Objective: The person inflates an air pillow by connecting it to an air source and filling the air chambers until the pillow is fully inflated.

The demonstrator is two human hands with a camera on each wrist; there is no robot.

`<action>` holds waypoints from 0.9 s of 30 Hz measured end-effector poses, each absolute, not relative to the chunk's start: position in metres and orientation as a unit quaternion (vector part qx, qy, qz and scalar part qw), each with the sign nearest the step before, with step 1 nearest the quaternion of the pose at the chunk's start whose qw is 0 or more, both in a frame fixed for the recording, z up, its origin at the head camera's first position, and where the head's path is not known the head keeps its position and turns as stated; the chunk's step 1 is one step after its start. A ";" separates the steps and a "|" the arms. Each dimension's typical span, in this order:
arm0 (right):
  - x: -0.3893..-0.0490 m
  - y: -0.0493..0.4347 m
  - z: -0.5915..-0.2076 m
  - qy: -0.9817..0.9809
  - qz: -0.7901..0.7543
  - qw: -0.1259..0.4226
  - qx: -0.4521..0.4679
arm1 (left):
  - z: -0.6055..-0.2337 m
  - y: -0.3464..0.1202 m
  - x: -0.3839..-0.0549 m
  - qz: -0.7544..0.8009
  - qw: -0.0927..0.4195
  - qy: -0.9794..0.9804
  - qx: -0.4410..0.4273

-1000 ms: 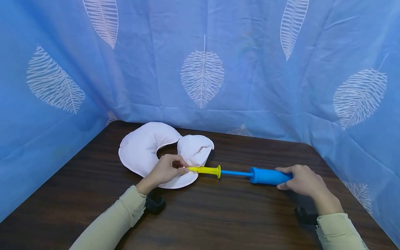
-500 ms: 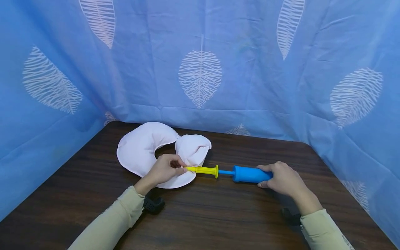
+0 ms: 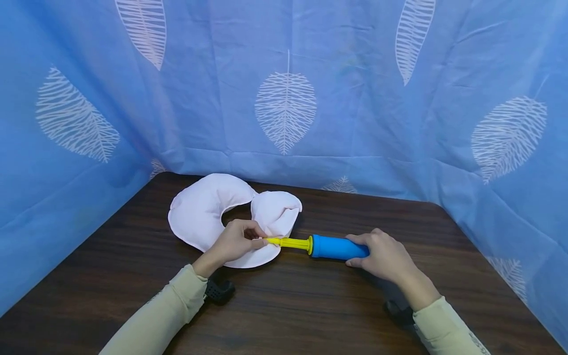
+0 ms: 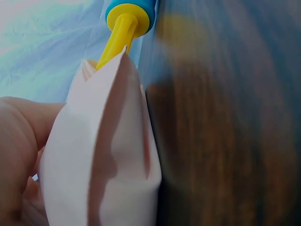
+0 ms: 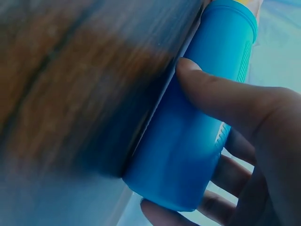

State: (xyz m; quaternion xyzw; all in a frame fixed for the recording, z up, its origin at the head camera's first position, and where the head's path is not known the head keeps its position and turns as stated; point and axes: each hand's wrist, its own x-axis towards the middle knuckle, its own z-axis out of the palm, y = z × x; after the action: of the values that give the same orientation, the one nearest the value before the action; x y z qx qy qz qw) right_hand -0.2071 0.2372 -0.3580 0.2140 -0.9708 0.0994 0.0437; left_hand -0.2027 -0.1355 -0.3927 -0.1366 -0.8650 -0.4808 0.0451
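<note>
A pale pink U-shaped inflatable neck pillow lies at the left middle of the table, one arm of it creased and folded. My left hand pinches the yellow nozzle end of a hand pump at the pillow's near side; the nozzle tip is hidden by the fingers. My right hand grips the pump's blue barrel, thumb on one side and fingers round the other, as the right wrist view shows. The barrel's end is right up against the yellow flange, with no blue rod showing between them.
The dark wood-grain table spreads around both hands. A blue curtain with white leaf prints encloses it at the back and both sides. Black wrist devices, such as the left one, sit below the sleeves.
My right hand has pushed the blue barrel leftward to the yellow flange, so the blue rod has slid out of sight. The left hand has stayed at the nozzle and pillow.
</note>
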 end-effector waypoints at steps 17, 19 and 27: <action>-0.223 0.296 -0.351 -0.984 0.097 -0.010 0.152 | -0.393 -0.132 -0.203 -0.480 0.048 -0.867 -0.129; -0.226 0.306 -0.350 -0.985 0.100 -0.019 0.140 | -0.393 -0.132 -0.203 -0.480 0.049 -0.866 -0.130; -0.231 0.329 -0.348 -0.988 0.100 -0.036 0.109 | -0.393 -0.133 -0.203 -0.478 0.049 -0.869 -0.123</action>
State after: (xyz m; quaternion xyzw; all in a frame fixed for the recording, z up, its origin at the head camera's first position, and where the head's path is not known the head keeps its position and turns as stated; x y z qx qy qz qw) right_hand -0.2311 0.3293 -0.3483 0.1086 -0.9884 0.1003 -0.0362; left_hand -0.2029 -0.1330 -0.3929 -0.1227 -0.8685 -0.4777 0.0488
